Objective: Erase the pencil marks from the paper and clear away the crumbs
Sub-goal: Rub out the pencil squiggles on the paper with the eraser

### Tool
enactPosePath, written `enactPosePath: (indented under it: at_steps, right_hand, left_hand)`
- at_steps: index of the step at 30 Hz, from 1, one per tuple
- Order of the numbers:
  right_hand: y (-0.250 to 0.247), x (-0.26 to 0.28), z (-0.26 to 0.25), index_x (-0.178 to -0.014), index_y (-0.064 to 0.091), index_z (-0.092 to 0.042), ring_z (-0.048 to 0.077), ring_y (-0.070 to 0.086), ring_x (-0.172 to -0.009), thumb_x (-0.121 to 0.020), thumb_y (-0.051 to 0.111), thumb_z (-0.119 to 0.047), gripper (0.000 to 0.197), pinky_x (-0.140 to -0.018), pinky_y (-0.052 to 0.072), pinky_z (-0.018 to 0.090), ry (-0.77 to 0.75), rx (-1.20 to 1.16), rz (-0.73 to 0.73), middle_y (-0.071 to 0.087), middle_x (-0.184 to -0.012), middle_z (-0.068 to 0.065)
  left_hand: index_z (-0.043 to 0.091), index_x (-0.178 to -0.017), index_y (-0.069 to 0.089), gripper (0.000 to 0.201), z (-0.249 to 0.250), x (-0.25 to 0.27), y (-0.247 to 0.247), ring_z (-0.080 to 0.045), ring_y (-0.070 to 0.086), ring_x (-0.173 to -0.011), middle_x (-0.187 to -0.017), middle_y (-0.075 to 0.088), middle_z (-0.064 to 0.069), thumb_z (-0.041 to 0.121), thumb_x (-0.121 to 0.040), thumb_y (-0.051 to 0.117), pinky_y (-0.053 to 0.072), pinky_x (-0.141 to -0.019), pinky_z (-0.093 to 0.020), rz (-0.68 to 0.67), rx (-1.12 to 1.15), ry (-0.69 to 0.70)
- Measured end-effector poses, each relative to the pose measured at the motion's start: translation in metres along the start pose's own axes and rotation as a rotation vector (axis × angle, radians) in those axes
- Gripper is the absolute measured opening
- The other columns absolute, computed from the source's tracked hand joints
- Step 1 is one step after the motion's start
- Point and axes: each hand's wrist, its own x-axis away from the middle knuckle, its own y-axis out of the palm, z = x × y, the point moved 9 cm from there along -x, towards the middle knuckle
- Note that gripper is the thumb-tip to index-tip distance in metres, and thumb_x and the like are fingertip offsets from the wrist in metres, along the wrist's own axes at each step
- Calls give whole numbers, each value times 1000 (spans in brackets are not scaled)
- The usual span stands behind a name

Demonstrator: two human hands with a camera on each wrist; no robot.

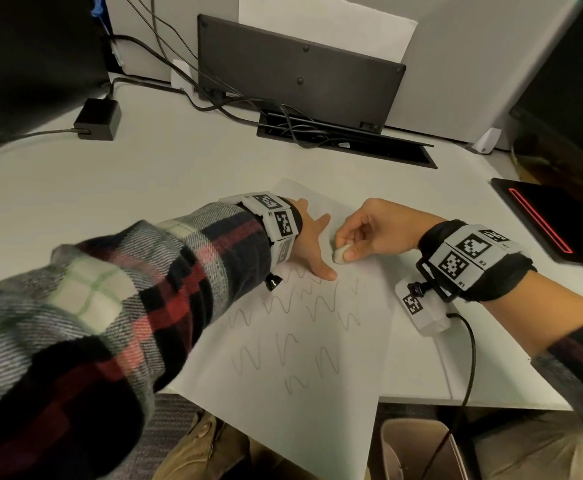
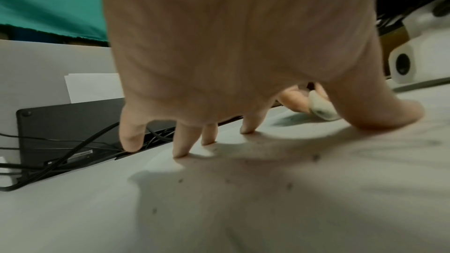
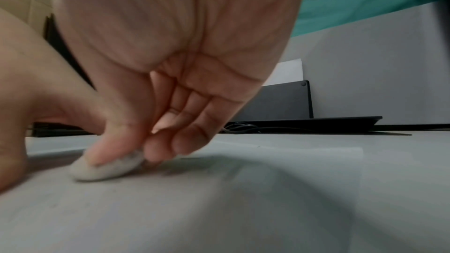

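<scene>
Paper [image 1: 293,368] lies under our left hand [image 1: 309,242], fingers spread flat (crumbs [image 2: 315,156] nearby); our right hand [image 1: 369,230] pinches the eraser [image 1: 339,255].

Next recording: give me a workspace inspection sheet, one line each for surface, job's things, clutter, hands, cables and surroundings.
Surface: pale desk, with the paper's near corner hanging over its front edge.
Job's things: paper bears wavy pencil marks across its middle and near part; dark crumbs lie on it; a worn white eraser sits on the sheet.
Clutter: black adapter; dark tablet with a red line.
Hands: left hand presses the paper with spread fingers; right hand has a pinch grip on the eraser.
Cables: black bundle runs into a desk slot.
Surroundings: grey partition; bin below the edge.
</scene>
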Motion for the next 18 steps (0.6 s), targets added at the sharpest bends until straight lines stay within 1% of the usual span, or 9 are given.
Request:
enactPosePath:
  at_steps: [3, 5, 7, 10, 12, 14, 15, 16, 18]
  right_hand:
    - [-14, -9, 0, -89, 71, -14, -1, 50, -58, -78, 72, -17, 11, -61, 38, 10, 23, 145, 145, 59, -70, -8]
    - [-20, -11, 1, -89, 71, -14, -1, 49, -60, -79, 72, -18, 10, -59, 35, 6, 46, 182, 188, 58, -70, -9]
    - [-13, -7, 2, -87, 72, -13, -4, 51, -57, -78, 73, -18, 10, -58, 38, 4, 38, 118, 127, 60, -69, -9]
    - [4, 5, 0, -88, 73, -10, -5, 50, -54, -76, 74, -16, 13, -60, 41, 7, 17, 16, -1, 64, -71, -4]
    - [-4, 5, 4, -89, 73, -10, -5, 52, -57, -76, 75, -16, 15, -62, 41, 8, 20, -9, 80, 64, -72, -4]
    - [-24, 2, 9, -90, 72, -9, 0, 53, -62, -76, 74, -18, 17, -67, 43, 15, 39, -30, 249, 63, -74, -4]
    - [-30, 1, 10, -90, 72, -9, 2, 53, -65, -76, 74, -19, 18, -70, 44, 19, 44, -49, 298, 63, -74, -3]
    - [-32, -2, 10, -89, 72, -9, 5, 53, -66, -75, 75, -19, 18, -71, 46, 21, 46, -56, 310, 63, -75, -2]
    - [-25, -8, 6, -89, 71, -11, 5, 53, -67, -75, 75, -19, 17, -72, 47, 22, 49, -25, 265, 62, -74, -3]
  left_hand:
    - [32, -147, -16, 109, 2, 2, -1, -32, -3, -144, -157, -8, -12, 77, -72, 50, 13, -113, -49, 17, -9, 12]
    - [32, -147, -16, 110, 2, 2, -1, -33, -2, -144, -157, -7, -12, 77, -72, 50, 13, -113, -48, 15, -3, 16]
    - [34, -146, -17, 111, 0, 0, 0, -32, -4, -144, -157, -10, -11, 78, -70, 51, 11, -113, -49, -1, 8, 7]
    - [35, -145, -18, 114, -1, -1, 1, -32, -5, -144, -156, -13, -11, 79, -67, 52, 11, -113, -49, -19, 14, 6]
    - [33, -146, -17, 115, -1, -1, 1, -32, -1, -144, -157, -10, -10, 78, -67, 54, 13, -113, -48, -22, 1, 21]
    - [31, -147, -17, 121, -5, -2, 0, -30, 2, -144, -157, -7, -8, 77, -64, 58, 15, -113, -48, -23, -18, 37]
    - [30, -147, -17, 124, -8, -3, 0, -28, 2, -144, -157, -7, -7, 76, -62, 60, 15, -114, -48, -24, -25, 44]
    - [28, -147, -17, 125, -10, -4, 1, -27, 0, -145, -157, -9, -5, 76, -61, 61, 14, -115, -48, -26, -25, 48]
    - [25, -147, -18, 127, -13, -5, 3, -25, -4, -145, -157, -14, -4, 74, -62, 63, 11, -116, -47, -27, -20, 52]
